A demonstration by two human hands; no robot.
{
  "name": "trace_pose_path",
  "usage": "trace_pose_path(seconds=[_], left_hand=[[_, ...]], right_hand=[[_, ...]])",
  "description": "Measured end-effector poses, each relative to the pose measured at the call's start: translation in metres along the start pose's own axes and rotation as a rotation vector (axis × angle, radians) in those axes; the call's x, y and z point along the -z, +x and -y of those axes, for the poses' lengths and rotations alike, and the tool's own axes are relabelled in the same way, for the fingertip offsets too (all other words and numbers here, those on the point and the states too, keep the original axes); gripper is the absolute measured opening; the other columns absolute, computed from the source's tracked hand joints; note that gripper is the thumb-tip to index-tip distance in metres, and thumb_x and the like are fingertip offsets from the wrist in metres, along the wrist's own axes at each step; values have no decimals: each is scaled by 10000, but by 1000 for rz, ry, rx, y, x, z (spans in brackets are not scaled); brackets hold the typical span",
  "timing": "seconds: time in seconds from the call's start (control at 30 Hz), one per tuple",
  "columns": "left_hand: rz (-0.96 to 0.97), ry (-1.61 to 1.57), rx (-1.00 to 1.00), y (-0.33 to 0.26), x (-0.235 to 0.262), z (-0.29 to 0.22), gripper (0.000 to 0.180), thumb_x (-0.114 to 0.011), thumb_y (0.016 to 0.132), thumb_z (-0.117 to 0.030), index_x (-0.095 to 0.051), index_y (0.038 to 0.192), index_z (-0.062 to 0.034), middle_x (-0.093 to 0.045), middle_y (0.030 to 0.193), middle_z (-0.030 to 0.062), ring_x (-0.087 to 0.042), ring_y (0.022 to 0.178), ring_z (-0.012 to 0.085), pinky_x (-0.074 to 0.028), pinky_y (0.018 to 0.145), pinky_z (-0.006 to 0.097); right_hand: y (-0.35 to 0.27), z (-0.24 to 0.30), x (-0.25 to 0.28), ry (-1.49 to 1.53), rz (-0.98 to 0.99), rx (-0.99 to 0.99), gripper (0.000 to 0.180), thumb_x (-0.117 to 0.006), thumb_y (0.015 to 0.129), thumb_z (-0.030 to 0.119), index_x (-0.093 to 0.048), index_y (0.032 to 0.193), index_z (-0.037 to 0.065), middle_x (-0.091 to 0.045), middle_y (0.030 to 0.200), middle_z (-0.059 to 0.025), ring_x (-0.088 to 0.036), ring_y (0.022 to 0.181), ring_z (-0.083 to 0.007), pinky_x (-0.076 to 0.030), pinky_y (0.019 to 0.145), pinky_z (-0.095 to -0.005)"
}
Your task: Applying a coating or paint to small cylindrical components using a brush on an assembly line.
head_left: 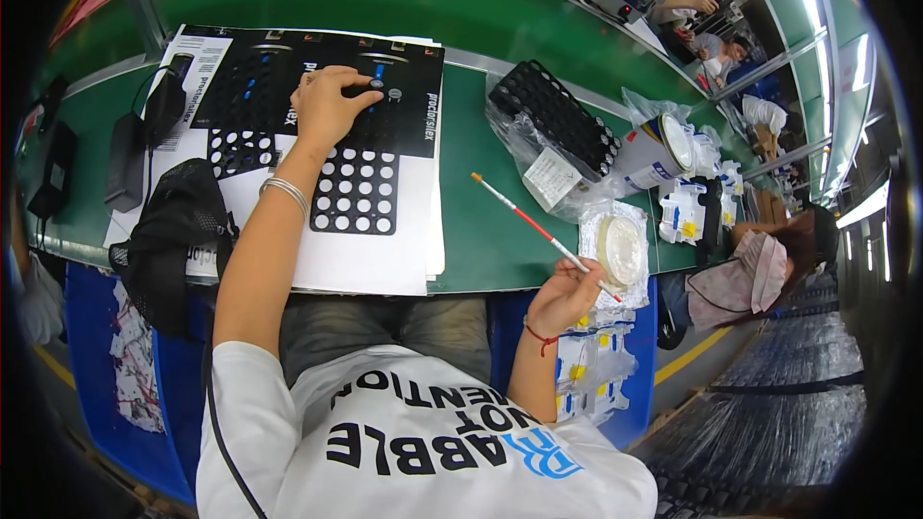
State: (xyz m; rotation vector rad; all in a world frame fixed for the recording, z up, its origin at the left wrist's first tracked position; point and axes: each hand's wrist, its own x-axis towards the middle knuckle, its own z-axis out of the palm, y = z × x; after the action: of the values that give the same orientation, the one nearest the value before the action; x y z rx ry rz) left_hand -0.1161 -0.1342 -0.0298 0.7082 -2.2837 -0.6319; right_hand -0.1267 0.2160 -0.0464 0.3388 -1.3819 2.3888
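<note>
Green workbench (500, 231): left hand (327, 106) fingertips pressing black-and-white printed sheet (365, 183), grasping nothing; right hand (562, 293) pinching thin red-and-white brush (524, 216) beside round dish (621, 248).

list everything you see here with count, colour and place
printed sheets: a stack, white and black with dot grids, on the table centre-left
table: 1, green, across the view
brush: 1, thin, red and white, in the right hand
dish: 1, round, pale, on a clear bag right of centre
black tray: 1, gridded, on a plastic bag behind the dish
can: 1, white, lying on its side, far right
black mesh cloth: 1, at the table's left edge
left hand: pressing on the black sheet
right hand: holding the brush near the dish
</note>
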Motion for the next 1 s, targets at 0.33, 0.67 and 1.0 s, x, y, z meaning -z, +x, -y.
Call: trace_pose_path(seconds=[0.33, 0.67, 1.0], left_hand=[[108, 46, 33, -1, 6, -4, 245, -716, 642, -319, -696, 838, -173, -589, 1016, -16, -466, 1026, 210, -238, 935, 412], [190, 59, 26, 2, 9, 0, 344, -705, 621, -340, -668, 932, -196, -556, 1099, -9, -468, 1045, 218, -265, 933, 400], [-25, -140, -507, -2, 5, -113, 223, -650, 689, -202, -625, 862, -62, -599, 918, 79, -541, 886, 268, -377, 850, 342]], right_hand=[[0, 0, 0, -16, -19, 2, 299, -408, 915, 306, -504, 882, 25, -541, 743, -71, -481, 679, -123, -378, 658, -247], [3, 3, 2, 49, -43, -16, 252, -403, 915, 265, -487, 879, 31, -535, 755, -79, -507, 678, -139, -415, 645, -266], [4, 52, 37, 116, -81, 20, 263, -428, 904, 300, -491, 855, 50, -527, 770, -59, -469, 675, -125, -388, 637, -237]])
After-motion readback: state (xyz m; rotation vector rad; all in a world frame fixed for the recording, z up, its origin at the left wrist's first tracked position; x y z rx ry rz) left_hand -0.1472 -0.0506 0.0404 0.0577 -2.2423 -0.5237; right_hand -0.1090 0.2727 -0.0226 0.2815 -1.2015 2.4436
